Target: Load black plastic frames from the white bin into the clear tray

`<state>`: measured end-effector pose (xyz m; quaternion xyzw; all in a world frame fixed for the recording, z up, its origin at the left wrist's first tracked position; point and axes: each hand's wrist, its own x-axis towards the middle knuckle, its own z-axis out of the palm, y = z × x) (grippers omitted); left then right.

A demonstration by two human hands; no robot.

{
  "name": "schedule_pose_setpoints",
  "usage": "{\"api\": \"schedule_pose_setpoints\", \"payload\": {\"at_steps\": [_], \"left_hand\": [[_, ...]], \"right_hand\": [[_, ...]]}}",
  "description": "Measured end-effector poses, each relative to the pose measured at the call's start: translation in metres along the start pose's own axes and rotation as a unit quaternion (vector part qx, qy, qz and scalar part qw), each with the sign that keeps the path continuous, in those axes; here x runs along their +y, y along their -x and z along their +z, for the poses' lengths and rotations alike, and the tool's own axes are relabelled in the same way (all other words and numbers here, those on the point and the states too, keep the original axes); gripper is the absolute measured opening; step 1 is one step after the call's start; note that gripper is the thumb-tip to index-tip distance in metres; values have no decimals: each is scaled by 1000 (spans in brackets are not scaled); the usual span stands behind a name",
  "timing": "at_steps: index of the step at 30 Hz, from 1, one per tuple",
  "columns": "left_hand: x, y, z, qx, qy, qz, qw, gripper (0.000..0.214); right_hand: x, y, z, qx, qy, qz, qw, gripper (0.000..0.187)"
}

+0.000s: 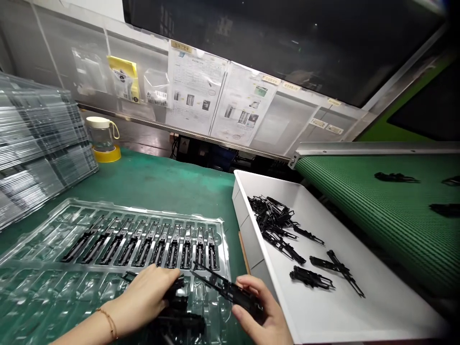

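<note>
Two hands meet over the clear tray (46, 225): right hand (260, 311) fingers grip a long black part (226, 287) pointing up-left toward the left hand (149, 294), whose fingers close on another black piece (178, 299).

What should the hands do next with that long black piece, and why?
Probably lower the black part held in the right hand into a free slot in the near row of the clear tray. The far row already holds black parts side by side, while the near row looks mostly unfilled. The left hand rests on another black piece there.
</note>
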<state>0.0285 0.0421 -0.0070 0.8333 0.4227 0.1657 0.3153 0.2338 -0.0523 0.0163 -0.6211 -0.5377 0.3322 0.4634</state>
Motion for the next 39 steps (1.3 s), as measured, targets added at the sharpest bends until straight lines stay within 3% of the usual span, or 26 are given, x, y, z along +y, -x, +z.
{"api": "schedule_pose_setpoints", "payload": {"at_steps": [6, 10, 13, 15, 17, 18, 20, 24, 27, 30, 33, 36, 39], "left_hand": [[0, 13, -42, 57, 103, -82, 990, 21], [-6, 34, -59, 83, 153, -211, 962, 32], [-16, 48, -54, 78, 198, -197, 957, 29], [-22, 54, -45, 61, 217, -148, 963, 24], [-25, 56, -39, 31, 224, -127, 966, 22], [-25, 55, -37, 18, 222, -126, 967, 22], [-21, 53, -37, -5, 217, -138, 966, 20], [-3, 49, -44, -4, 224, -142, 964, 17], [8, 50, -43, -3, 240, -80, 967, 21], [9, 53, -38, -7, 197, 27, 980, 27], [0, 57, -33, -5, 174, 111, 978, 34], [-11, 63, -28, 41, 218, 62, 973, 23], [-18, 71, -22, 168, 298, -33, 939, 5]], "right_hand": [[-2, -4, -2, -98, -135, 26, 986, 36], [-13, -11, 4, -87, -84, -40, 992, 33], [-15, -17, 19, -117, 59, 17, 991, 24], [-9, -20, 32, -160, 265, 31, 950, 22], [0, -22, 44, -197, 440, 11, 876, 26], [5, -23, 48, -212, 489, -1, 846, 24], [10, -25, 53, -229, 521, -15, 822, 15], [-2, -27, 51, -212, 529, -55, 820, 16], [-22, -28, 50, -190, 512, -98, 832, 17], [-40, -30, 54, -174, 448, -110, 870, 9], [-54, -31, 62, -192, 318, -101, 923, 7], [-60, -31, 69, -233, 175, -92, 952, 9], [-51, -33, 70, -251, 109, -95, 957, 30]]}}
